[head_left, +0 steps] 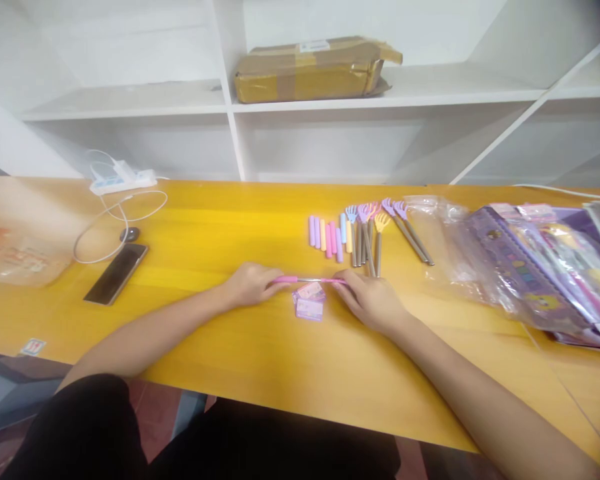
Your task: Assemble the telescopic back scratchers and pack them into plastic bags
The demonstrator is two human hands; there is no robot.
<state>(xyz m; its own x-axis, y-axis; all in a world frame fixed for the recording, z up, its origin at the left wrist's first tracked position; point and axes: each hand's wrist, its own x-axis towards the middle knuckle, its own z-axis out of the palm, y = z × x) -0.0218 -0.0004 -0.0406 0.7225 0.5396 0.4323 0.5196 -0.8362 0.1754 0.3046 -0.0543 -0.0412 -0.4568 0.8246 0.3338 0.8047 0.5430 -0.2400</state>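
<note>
A pink back scratcher (309,280) with a metal rod stretches level between my two hands. My left hand (253,284) is closed on its pink handle end. At the other end, my right hand (373,300) pinches the pink head, which the fingers partly cover. Just below the rod lie a few small purple and pink printed cards (309,309). Beyond my hands is a row of pastel handle sleeves (330,237). Beside them lie several back scratcher rods (365,233) with blue, purple, pink and yellow claw heads and bare metal shafts.
Clear plastic bags (445,240) and a pile of purple packages (530,267) lie at the right. A phone (116,273), a black mouse (129,234), a white cable and a power strip (123,180) are at the left. A taped carton (310,70) sits on the shelf behind.
</note>
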